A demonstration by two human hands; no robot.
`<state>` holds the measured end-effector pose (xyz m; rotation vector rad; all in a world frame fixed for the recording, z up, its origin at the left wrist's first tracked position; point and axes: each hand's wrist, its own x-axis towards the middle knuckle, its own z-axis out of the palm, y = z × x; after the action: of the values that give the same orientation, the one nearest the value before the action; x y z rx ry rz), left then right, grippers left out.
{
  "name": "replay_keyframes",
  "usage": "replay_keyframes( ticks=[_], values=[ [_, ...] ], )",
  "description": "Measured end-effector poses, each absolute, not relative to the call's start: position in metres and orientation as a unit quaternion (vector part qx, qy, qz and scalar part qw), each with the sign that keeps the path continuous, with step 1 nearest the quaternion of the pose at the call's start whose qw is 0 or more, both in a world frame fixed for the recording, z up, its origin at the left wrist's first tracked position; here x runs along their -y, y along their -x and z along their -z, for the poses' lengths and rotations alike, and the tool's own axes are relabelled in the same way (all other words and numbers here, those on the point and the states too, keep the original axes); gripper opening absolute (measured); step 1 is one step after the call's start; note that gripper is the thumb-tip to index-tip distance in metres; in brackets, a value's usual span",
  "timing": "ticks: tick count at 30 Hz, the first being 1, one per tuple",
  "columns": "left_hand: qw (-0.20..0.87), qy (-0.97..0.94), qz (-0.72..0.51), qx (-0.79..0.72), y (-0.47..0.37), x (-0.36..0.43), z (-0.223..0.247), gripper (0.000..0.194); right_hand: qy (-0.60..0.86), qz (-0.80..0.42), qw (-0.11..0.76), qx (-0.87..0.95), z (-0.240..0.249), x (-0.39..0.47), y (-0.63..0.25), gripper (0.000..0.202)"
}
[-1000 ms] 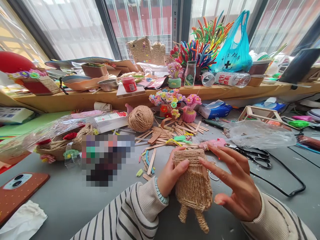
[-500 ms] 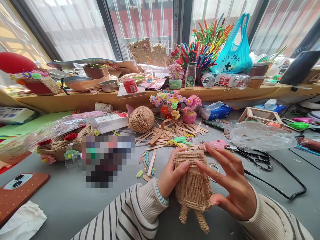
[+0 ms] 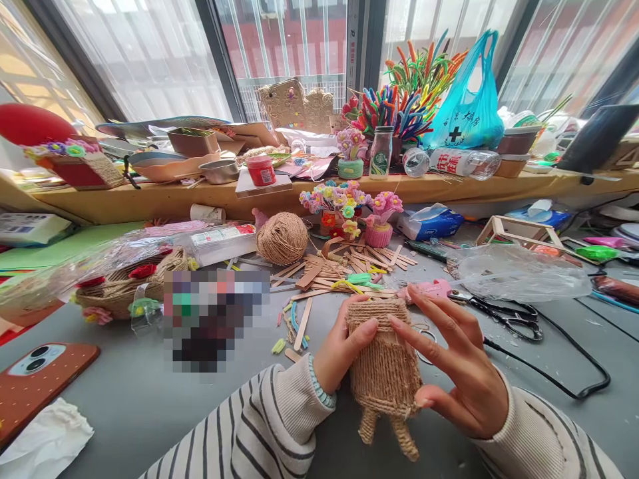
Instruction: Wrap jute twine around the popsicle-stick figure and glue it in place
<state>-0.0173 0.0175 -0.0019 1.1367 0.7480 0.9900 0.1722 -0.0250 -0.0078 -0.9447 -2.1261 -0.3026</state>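
A twine-wrapped craft piece [image 3: 384, 372] with two short twine legs at its lower end hangs over the grey table, low and right of centre. My left hand [image 3: 344, 349] grips its left side, thumb across the front near the top. My right hand [image 3: 456, 362] is at its right side with fingers spread; the index fingertip touches the front near the top and the thumb is by the lower right edge. A ball of twine [image 3: 282, 238] lies farther back, beside wooden craft sticks [image 3: 324, 269].
Black scissors [image 3: 509, 316], a pink glue gun [image 3: 432, 289] and a clear plastic bag [image 3: 524, 273] lie to the right. A phone [image 3: 47, 379] and crumpled tissue [image 3: 50, 439] are at left. Crochet flowers [image 3: 382, 216] stand at the back.
The craft piece's lower end has tilted up slightly. My right hand has shifted a little to the left with its fingers still spread.
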Motion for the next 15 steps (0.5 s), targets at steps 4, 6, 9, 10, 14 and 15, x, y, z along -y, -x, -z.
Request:
replay_keyframes(
  ticks=[4, 6, 9, 10, 14, 15],
  values=[
    [0.663, -0.497, -0.452, -0.330, 0.018, -0.015, -0.003, 0.054, 0.382, 0.123, 0.381, 0.833, 0.009, 0.025, -0.173, 0.069],
    [0.667, -0.497, -0.450, -0.326, 0.018, -0.014, -0.004, 0.052, 0.382, 0.120, 0.380, 0.834, 0.009, 0.025, -0.173, 0.068],
    [0.680, -0.487, -0.453, -0.309, 0.019, -0.014, -0.001, 0.054, 0.379, 0.119, 0.380, 0.835, 0.008, 0.025, -0.172, 0.066],
    [0.687, -0.480, -0.453, -0.305, 0.019, -0.015, 0.001, 0.055, 0.378, 0.119, 0.381, 0.835, 0.008, 0.026, -0.171, 0.066],
    [0.701, -0.448, -0.470, -0.295, 0.017, -0.019, 0.009, 0.058, 0.387, 0.117, 0.379, 0.832, 0.009, 0.026, -0.170, 0.069],
    [0.700, -0.445, -0.475, -0.294, 0.017, -0.019, 0.010, 0.057, 0.393, 0.118, 0.381, 0.829, 0.010, 0.026, -0.171, 0.071]
  ],
)
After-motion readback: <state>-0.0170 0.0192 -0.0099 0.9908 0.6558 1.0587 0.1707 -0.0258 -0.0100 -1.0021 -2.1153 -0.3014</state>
